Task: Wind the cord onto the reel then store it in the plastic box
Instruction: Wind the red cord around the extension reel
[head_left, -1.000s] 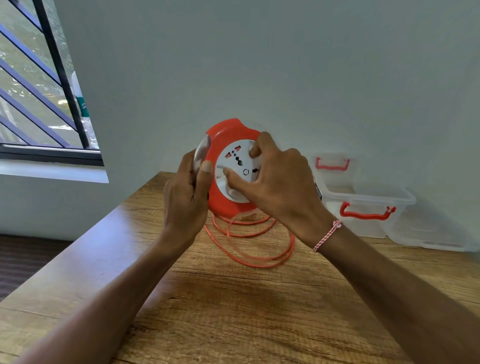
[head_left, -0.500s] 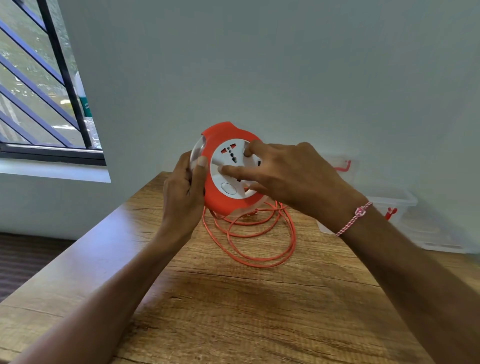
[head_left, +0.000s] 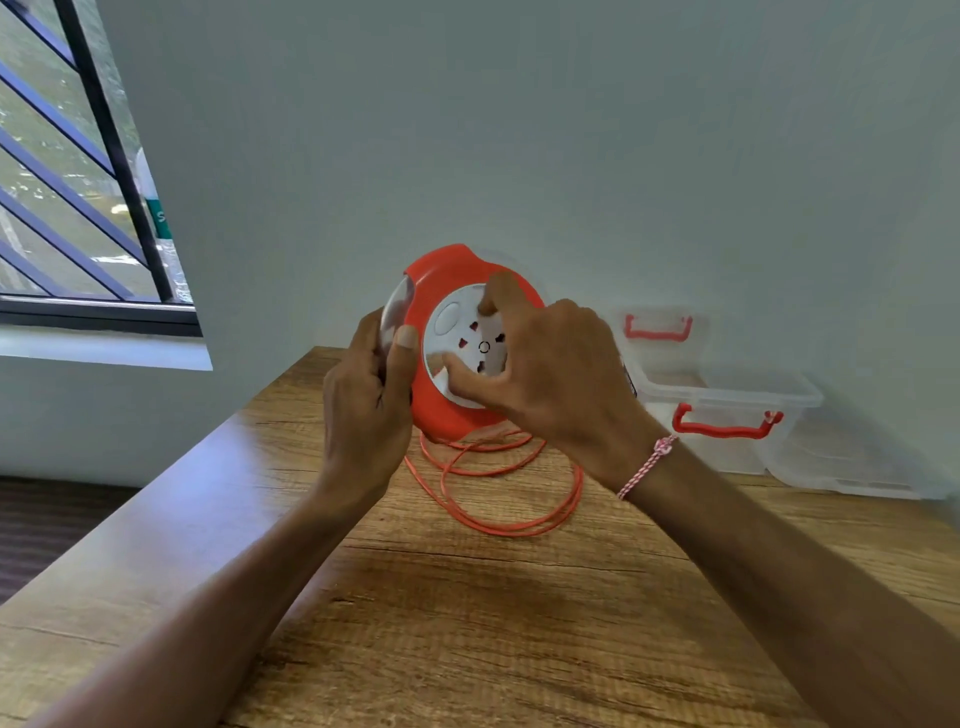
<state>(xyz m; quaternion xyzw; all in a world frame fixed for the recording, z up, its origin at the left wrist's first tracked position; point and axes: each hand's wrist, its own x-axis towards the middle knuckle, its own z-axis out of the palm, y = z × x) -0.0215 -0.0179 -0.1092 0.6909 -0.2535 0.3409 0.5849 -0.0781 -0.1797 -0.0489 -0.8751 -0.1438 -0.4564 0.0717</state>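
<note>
Orange round plastic cord reel (head_left: 451, 273) is held off the wooden table (head_left: 467, 639), mid-frame in the head view. Your left hand (head_left: 363, 410) grips its rim at 9 o'clock. Your right hand (head_left: 558, 379) hooks thumb and forefinger on the white socket face (head_left: 464, 332). It looks light, rigid and slick, so keep to the rim. The thin orange cord (head_left: 498, 526) lies limp and looped at 6 o'clock and may snag. Your right hand hides the reel's right edge and the near end of the clear plastic box with red handles (head_left: 737, 397) at 3 o'clock. No plug shows.
</note>
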